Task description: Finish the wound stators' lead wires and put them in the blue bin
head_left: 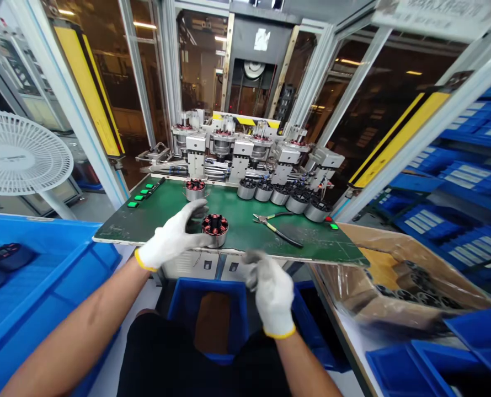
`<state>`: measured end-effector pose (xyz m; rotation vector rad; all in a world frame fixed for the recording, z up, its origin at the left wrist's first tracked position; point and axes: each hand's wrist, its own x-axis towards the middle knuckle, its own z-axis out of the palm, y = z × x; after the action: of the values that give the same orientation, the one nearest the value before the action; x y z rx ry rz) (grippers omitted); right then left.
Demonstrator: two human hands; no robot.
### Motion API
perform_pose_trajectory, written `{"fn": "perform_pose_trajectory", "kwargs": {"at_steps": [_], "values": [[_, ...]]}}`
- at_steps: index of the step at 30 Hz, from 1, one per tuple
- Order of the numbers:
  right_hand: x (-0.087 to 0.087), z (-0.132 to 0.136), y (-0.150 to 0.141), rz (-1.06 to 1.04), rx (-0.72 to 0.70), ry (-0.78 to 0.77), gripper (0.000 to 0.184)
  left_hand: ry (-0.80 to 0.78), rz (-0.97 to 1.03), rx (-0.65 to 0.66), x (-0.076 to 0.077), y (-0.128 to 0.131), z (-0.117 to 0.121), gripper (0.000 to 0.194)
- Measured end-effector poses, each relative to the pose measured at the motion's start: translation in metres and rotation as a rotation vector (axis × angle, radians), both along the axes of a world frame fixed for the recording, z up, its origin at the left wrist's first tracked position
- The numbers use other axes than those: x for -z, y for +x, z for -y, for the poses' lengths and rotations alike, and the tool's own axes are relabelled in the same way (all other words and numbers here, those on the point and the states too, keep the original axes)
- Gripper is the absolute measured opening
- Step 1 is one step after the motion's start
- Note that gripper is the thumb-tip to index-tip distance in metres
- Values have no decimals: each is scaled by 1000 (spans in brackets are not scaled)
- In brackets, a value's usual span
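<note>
My left hand [179,234], in a white glove with a yellow cuff, is at the left side of a motor stator [215,234] with red-copper windings near the table's front edge. Its thumb and fingers are apart; the thumb reaches the stator's side, though firm contact is unclear. In front of the table edge, my right hand [270,289], also gloved, is smeared by motion with its fingers bent. Whether it holds anything is hidden. Cutting pliers [276,226] with green-and-black handles lie spread on the green tabletop [245,215]. Another wound stator [195,190] stands farther back.
Several dark-topped metal cylinders [279,194] line the back right, before a machine with clamping stations [241,157]. Below the table is a blue bin [206,284]. A blue crate [59,226] and a fan [20,154] stand left; a plastic-lined carton [365,237] is right.
</note>
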<state>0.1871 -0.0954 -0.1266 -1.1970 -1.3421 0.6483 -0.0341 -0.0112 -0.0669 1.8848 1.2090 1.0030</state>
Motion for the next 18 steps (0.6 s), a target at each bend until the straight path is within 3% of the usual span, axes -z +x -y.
{"fn": "perform_pose_trajectory", "kwargs": {"at_steps": [2,4,6,9,14,18], "values": [[-24,-11,12,57,95,84,36,-4,-129,-265,0,14,16,79],[-43,-33,13,93,15,92,34,-33,-251,-410,-2,28,24,80],[-51,-60,5,135,-156,74,40,-55,-327,-413,-3,38,24,81],[-48,-91,-10,278,-330,121,49,-38,-379,-352,-4,38,14,76],[-33,-104,-17,433,-343,200,40,-30,-396,-309,-1,29,5,70],[-27,-103,-15,491,-293,228,41,-45,-406,-349,-2,37,7,70]]}}
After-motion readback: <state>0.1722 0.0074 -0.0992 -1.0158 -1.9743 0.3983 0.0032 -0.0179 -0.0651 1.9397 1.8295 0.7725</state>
